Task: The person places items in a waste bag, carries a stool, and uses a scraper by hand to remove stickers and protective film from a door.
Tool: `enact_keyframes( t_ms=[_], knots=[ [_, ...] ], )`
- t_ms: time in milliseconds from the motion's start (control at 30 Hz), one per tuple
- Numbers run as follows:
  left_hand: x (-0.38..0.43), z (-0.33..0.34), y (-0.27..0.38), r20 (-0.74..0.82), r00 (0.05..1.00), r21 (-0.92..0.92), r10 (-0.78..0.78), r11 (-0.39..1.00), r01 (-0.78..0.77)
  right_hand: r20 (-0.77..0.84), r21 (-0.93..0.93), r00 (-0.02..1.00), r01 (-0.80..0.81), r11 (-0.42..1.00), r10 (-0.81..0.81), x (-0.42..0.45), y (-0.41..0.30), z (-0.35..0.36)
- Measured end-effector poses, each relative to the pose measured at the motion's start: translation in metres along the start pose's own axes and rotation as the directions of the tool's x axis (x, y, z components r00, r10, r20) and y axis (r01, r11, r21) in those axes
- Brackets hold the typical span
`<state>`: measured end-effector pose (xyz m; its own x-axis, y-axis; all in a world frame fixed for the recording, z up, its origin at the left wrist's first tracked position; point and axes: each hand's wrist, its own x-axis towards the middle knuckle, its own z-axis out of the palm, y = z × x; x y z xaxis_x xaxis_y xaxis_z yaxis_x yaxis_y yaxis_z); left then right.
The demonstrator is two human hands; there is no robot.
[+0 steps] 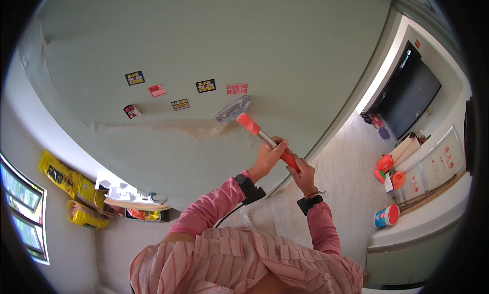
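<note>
My left hand [268,156] grips the metal shaft of a long-handled scraper [250,123], and my right hand [303,176] is closed round the red grip at its lower end. The wide metal blade [231,109] is at the pale green wall [305,65], just below a red-and-white sticker [237,89]. Several other printed stickers are to the left, among them a dark blue one [206,86] and a black one with a curled corner [131,111]. Under the blade runs a brownish, wrinkled strip of film or residue [198,128].
Yellow bags [63,173] and a white washbasin [122,189] stand at the left, near a window [25,214]. At right are a doorway frame, a large black screen [410,91], a blue-and-white bucket with a red lid [386,216] and fire-equipment panels [437,166] bearing writing.
</note>
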<state>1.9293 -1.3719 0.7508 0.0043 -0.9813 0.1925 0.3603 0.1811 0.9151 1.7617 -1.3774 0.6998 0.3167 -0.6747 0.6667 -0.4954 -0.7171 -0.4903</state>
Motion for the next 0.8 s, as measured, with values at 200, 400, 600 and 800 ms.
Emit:
enact_keyframes(
  t_ms=[200, 400, 600, 800],
  knots=[
    [0.014, -0.019, 0.046, -0.096, 0.973, -0.082, 0.212, 0.972, -0.22, -0.039, -0.028, 0.996, 0.081, 0.996, -0.083, 0.051, -0.056, 0.007],
    [-0.015, -0.024, 0.034, -0.071, 0.997, -0.04, 0.039, 0.998, -0.042, 0.033, -0.034, 0.999, 0.02, 0.999, -0.019, 0.012, -0.04, 0.009],
    [-0.013, -0.049, 0.05, -0.079, 0.995, -0.036, 0.066, 0.997, -0.069, 0.023, -0.1, 0.998, 0.061, 0.993, -0.059, 0.032, -0.066, 0.025],
    [-0.026, -0.054, 0.026, -0.08, 0.995, -0.078, -0.062, 0.995, 0.055, 0.042, -0.084, 0.996, 0.078, 0.993, -0.074, 0.009, -0.057, 0.03]
  ],
)
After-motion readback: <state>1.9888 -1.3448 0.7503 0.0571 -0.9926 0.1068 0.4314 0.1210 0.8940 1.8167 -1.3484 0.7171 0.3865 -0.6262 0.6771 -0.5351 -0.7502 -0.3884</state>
